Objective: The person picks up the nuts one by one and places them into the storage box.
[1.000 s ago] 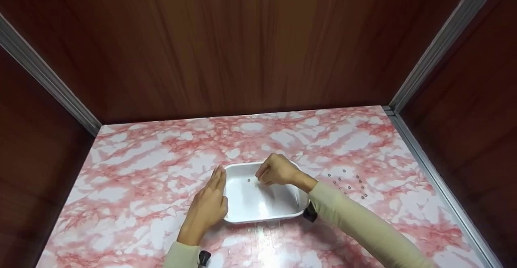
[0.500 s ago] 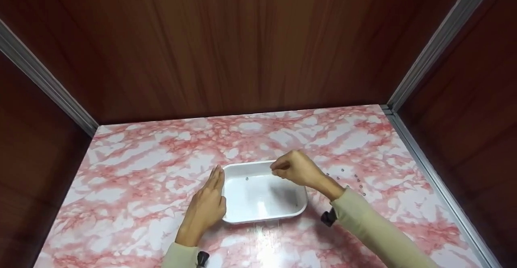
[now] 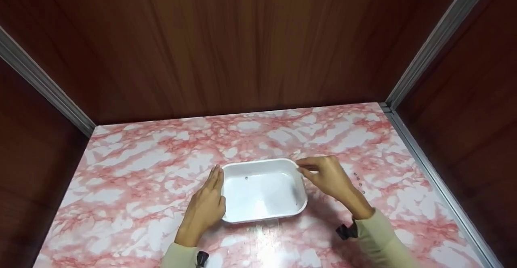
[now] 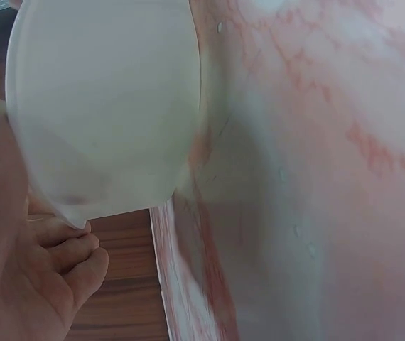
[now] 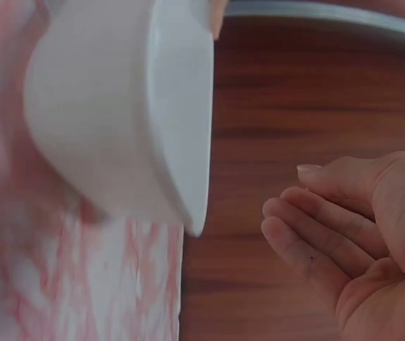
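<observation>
A white rectangular tray with rounded corners sits on the table. My left hand lies along its left rim, fingers straight and touching the side; the left wrist view has the tray's outer wall beside the palm. Just off the tray's far right corner is my right hand. In the right wrist view, that hand's fingers are loosely bent with nothing visible between them. One tiny round bead-like piece is in the tray, and a dark speck shows near its right end.
Several tiny round pieces lie scattered on the pink-and-white marbled table right of the tray, some partly hidden by my right hand. Dark wooden panels enclose the back and sides. A metal rail runs along the right edge.
My right hand has risen out of the tray and moved right, past the far right corner. The left hand stays at the left rim. One tiny piece stays visible inside the tray.
</observation>
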The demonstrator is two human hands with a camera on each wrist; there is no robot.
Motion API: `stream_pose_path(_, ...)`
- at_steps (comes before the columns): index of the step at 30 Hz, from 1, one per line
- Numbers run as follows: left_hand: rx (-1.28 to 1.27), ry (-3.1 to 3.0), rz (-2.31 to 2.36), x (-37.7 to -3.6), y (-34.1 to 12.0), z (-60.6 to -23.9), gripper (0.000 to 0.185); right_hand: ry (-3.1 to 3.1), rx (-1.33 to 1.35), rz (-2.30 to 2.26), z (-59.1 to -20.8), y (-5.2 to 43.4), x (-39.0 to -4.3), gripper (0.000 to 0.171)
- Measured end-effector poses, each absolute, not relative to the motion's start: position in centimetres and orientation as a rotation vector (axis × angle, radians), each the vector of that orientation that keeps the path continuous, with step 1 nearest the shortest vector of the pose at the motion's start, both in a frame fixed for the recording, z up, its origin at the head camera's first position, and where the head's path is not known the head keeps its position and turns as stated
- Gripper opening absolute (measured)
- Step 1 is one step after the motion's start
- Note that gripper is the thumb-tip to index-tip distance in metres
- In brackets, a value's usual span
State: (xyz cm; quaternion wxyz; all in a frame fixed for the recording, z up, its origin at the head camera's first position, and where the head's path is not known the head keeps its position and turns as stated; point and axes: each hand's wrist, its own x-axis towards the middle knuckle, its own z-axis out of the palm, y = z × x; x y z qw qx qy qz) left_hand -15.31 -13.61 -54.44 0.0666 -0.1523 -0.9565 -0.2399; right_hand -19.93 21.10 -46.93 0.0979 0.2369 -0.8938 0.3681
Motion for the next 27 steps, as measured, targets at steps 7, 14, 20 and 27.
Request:
stream_pose_path(7,-0.459,-2.877,-0.743,-15.3,-13.6,-54.5,0.067,-2.604,0.581,0.960,-47.5,24.4,-19.0,0.018)
stream_pose_path(14,-0.460,-2.858,-0.749,-15.3,-13.6,-54.6,0.068,-2.575,0.634,0.748,-48.8,27.2,-17.7,0.025)
stream_pose_path(20,-0.473,-2.883,-0.791,-15.3,-13.4,-54.5,0.069,-2.548,0.720,0.548,-49.9,29.1,-16.5,0.032)
stream_pose_path(27,-0.439,-2.889,-0.764,-15.3,-13.5,-54.5,0.070,-2.537,0.777,0.443,-51.8,30.0,-15.3,0.030)
